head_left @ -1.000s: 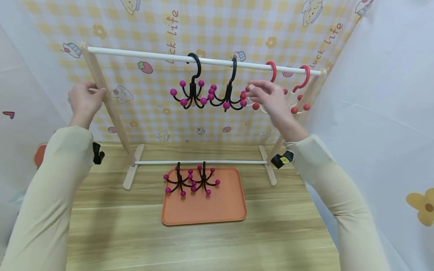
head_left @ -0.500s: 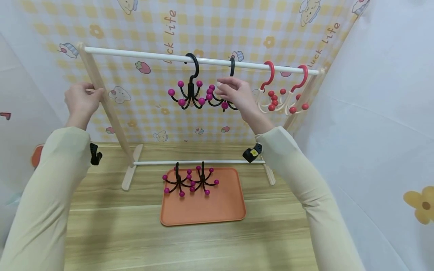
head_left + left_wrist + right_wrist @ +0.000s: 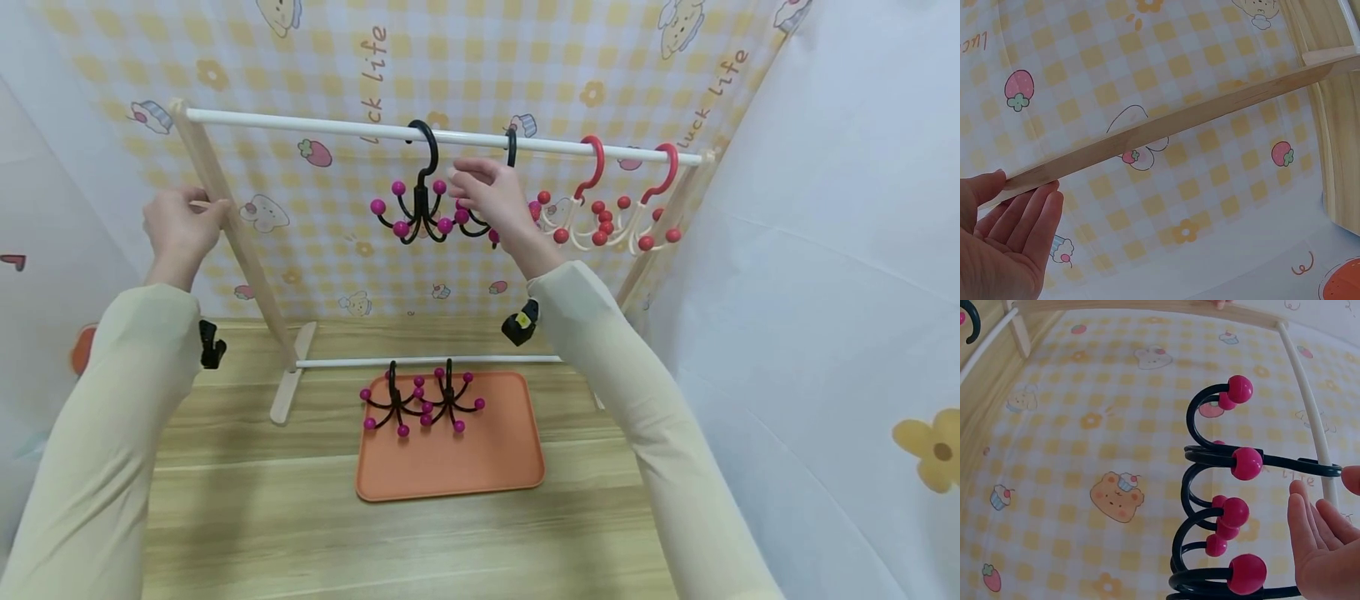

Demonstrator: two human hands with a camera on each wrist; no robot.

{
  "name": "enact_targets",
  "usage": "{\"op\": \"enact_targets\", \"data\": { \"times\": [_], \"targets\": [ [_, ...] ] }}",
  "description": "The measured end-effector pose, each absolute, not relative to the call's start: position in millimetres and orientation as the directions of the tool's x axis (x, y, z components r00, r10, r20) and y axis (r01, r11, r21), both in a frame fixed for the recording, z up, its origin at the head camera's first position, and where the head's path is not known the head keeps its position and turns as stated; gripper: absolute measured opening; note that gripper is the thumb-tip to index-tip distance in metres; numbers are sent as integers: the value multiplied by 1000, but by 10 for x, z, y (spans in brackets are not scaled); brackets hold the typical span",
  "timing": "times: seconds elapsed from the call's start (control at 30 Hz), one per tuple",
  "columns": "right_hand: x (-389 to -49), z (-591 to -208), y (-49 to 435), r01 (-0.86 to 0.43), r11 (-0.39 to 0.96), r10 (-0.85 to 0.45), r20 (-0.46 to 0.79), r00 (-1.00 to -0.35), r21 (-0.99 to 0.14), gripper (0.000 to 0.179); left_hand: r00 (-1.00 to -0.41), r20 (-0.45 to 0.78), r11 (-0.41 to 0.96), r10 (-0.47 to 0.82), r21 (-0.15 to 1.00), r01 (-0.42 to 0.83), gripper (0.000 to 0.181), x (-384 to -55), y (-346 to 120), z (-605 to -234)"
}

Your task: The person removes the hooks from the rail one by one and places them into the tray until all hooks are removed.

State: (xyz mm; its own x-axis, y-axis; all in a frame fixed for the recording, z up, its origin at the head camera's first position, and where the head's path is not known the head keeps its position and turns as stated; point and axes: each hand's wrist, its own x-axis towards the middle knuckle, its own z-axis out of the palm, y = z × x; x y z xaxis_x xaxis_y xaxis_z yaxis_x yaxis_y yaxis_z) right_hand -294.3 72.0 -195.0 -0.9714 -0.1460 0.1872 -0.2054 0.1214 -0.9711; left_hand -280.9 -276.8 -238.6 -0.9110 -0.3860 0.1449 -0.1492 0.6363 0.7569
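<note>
My left hand point(image 3: 180, 225) pinches the left wooden post point(image 3: 257, 283) of a small hanging rack; in the left wrist view, thumb and fingers lie on opposite sides of the post point(image 3: 1166, 128). Raised to the white top rail point(image 3: 300, 122), my right hand point(image 3: 495, 196) has its fingers loosely extended and holds nothing. It is between two black multi-arm hook hangers with magenta balls, one left of it point(image 3: 422, 200) and one partly hidden behind it point(image 3: 512, 150). In the right wrist view, the thumb is right by the hook end of one black hanger point(image 3: 1291, 464).
Two red-hooked hangers with cream arms, a nearer one point(image 3: 594, 167) and an outer one point(image 3: 667, 171), hang at the rail's right end. Below, an orange tray point(image 3: 457, 467) on the wooden table point(image 3: 375, 550) bears two more black hangers. A checked cloth point(image 3: 345, 250) hangs behind.
My right hand has moved left along the rail, from the red-hooked hangers to the black ones, uncovering the red-hooked ones. My left hand stays on the post.
</note>
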Motion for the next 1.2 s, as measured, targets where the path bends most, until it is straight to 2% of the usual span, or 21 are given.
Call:
{"op": "enact_targets", "data": {
  "times": [0.6,0.93,1.2],
  "targets": [
    [-2996,-1933,459,-167,154,-105,152,-983,-974,34,-906,172,656,-386,742,-139,49,-2804,-2758,-2390],
    [-3021,-1891,367,-185,127,-50,180,-982,-974,27,-905,140,658,-401,731,-179,51,-2796,-2736,-2388],
    [-3036,-1865,327,-160,102,-36,157,-987,-982,22,-901,153,657,-405,734,-171,50,-2792,-2742,-2394]
  ]
}}
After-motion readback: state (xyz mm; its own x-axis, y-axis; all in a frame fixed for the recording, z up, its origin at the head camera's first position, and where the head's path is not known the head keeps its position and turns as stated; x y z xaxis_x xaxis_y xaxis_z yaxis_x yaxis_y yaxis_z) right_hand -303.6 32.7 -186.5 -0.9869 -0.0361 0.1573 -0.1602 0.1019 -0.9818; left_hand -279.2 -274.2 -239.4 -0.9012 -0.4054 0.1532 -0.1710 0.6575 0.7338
